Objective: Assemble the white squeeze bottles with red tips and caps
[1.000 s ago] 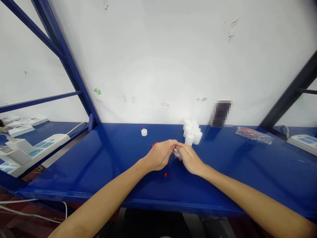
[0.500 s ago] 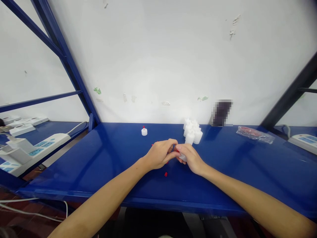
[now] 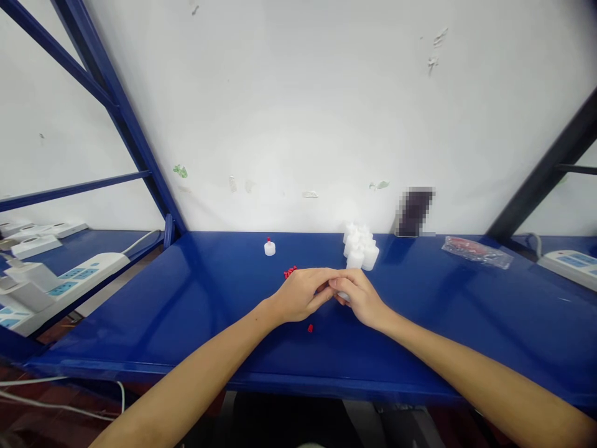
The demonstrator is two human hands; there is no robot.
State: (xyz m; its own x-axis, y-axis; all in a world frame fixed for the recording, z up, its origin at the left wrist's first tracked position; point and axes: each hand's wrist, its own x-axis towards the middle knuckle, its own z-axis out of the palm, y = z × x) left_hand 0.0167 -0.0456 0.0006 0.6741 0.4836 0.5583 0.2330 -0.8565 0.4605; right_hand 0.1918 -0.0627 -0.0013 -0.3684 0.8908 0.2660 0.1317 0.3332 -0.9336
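Note:
My left hand [image 3: 301, 292] and my right hand [image 3: 359, 295] meet fingertip to fingertip over the middle of the blue table [image 3: 209, 323]. The right hand's fingers are wrapped round a small white bottle cap [image 3: 344, 296], mostly hidden. The left hand pinches at the same spot; what it holds is too small to make out. A single red tip [image 3: 310, 328] lies on the table just below the hands. A small heap of red tips [image 3: 290, 272] sits behind the left hand. One white cap with a red tip [image 3: 269, 247] stands alone further back.
A cluster of white caps [image 3: 360, 246] stands near the wall behind the hands. A clear plastic bag [image 3: 476, 251] with red contents lies at the back right. White power strips [image 3: 56, 283] sit on the left shelf, another power strip [image 3: 569, 266] at the far right.
Both hands stayed together and shifted only slightly. The right hand turned the white cap, so less of it shows now.

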